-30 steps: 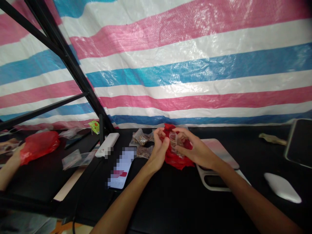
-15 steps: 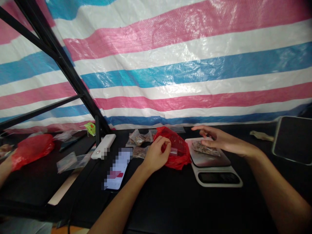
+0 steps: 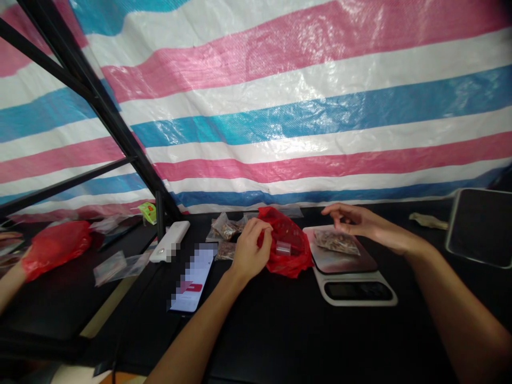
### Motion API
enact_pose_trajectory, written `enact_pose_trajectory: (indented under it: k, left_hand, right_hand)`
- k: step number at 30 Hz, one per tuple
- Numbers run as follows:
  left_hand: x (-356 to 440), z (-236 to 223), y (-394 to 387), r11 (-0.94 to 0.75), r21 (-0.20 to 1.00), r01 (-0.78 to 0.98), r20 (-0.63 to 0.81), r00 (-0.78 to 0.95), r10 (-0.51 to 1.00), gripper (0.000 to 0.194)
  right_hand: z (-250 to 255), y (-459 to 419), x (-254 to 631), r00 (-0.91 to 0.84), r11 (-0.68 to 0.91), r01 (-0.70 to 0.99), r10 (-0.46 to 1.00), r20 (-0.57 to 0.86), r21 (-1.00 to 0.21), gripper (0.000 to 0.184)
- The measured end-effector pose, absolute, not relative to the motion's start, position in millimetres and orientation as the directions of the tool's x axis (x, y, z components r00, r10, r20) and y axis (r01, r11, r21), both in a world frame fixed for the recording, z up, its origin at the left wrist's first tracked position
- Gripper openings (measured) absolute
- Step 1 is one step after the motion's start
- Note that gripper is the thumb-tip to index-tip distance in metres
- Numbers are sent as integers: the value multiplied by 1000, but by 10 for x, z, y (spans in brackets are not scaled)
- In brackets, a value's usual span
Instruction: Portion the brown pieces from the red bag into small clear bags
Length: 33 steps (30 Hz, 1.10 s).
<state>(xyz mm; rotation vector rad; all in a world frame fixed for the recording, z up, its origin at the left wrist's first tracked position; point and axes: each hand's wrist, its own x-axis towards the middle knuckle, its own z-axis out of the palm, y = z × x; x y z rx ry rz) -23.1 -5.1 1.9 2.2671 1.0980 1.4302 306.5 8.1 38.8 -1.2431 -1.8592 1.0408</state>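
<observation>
My left hand (image 3: pixel 252 249) is closed in a pinch at the left rim of a crumpled red plastic bag (image 3: pixel 294 264). Inside that bag lies a small clear cylindrical container (image 3: pixel 284 248). A clear zip bag of brown dried bits (image 3: pixel 336 242) rests on the metal plate of a white kitchen scale (image 3: pixel 362 304). Just above it hovers my right hand (image 3: pixel 358 221), fingers loosely apart and holding nothing. Several similar filled zip bags (image 3: pixel 226 226) are piled behind and left of my left hand, which partly hides them.
A lit phone (image 3: pixel 196 282) and a white power strip (image 3: pixel 171 241) lie to the left. At far left, another person's hand is inside a red bag (image 3: pixel 60 248), near flat clear bags (image 3: pixel 120 266). A dark tablet-like device (image 3: pixel 480 226) stands right; black frame bars (image 3: pixel 96 101) cross upper left.
My right hand has lifted off the zip bag, leaving it on the scale. My left hand has shifted slightly left, uncovering more of the clear container.
</observation>
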Motion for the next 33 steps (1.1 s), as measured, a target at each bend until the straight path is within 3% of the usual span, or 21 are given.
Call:
enact_pose_trajectory:
  k: [5,17,22,24,27,30,33]
  left_hand:
    - [-231,23,-59,-685,550,478,685,210,697,16]
    - [-243,7,-43,-676,554,486,686,193,702,17]
    - [-242,16,-43,-678,552,485,685,199,701,16]
    - [-245,16,-42,-679,550,485,687,200,699,16]
    - [-251,14,-38,-673,555,489,683,194,704,16]
    - [-256,14,-35,-673,555,489,686,190,703,16]
    - [-259,19,-34,-676,553,488,687,192,701,15]
  right_hand:
    - [342,78,3075,-422,276,536,906,30,-798,68]
    - [308,49,2995,-451,245,562,891,-44,-790,76]
    - [326,66,2874,-471,180,484,878,-82,-857,54]
    - [309,86,2746,-453,210,442,892,-15,-872,44]
    - [261,100,2487,-372,353,415,907,198,-838,37]
    - [212,79,2235,-354,518,519,854,381,-680,29]
    - [160,57,2086,-414,596,590,803,429,-545,37]
